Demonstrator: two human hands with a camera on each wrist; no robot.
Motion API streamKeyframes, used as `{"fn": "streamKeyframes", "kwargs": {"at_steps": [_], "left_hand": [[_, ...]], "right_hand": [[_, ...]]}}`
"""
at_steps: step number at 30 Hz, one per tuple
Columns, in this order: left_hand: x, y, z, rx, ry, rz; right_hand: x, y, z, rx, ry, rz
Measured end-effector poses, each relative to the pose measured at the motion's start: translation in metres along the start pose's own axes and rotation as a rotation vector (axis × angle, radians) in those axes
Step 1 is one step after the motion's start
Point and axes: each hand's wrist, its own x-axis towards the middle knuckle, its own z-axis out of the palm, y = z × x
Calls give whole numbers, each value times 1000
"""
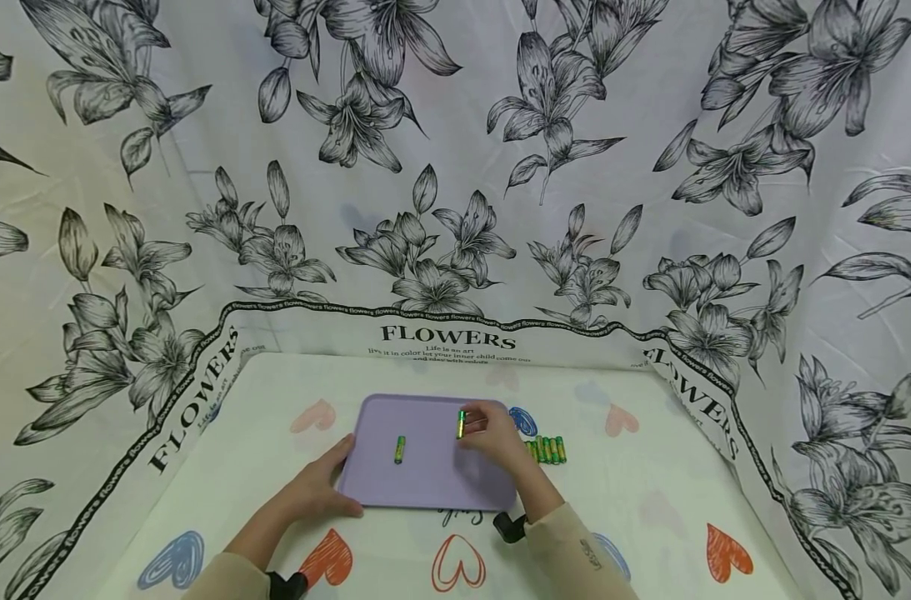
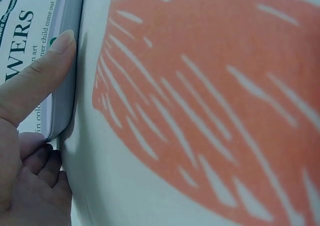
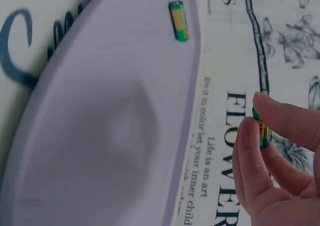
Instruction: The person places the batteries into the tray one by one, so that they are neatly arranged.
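Observation:
A flat purple tray lies on the cloth with one green-and-yellow battery on its left half. My left hand holds the tray's near left corner, fingers along the left side and thumb at the front edge. In the left wrist view the thumb lies against the tray's side wall. Over the tray's right half, my right hand pinches a second battery between thumb and fingertips. That pinched battery is partly covered by fingers in the right wrist view.
Just right of the tray, several more batteries lie side by side in a row, partly hidden behind the right wrist. A white cloth printed with hearts covers the table. Flower-printed curtains stand behind and at both sides.

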Motion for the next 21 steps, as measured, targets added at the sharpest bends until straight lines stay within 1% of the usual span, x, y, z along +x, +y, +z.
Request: {"fn": "streamKeyframes", "kwargs": {"at_steps": [8,14,21], "left_hand": [[1,-3,1,-5,3,8],[1,-2,2,-2,-3,-5],[2,-3,1,-9,-9,-4]], "right_hand": [[9,4,29,-35,3,19],[12,10,52,-56,-12,38],[19,10,79,-73,-22,29]]}}
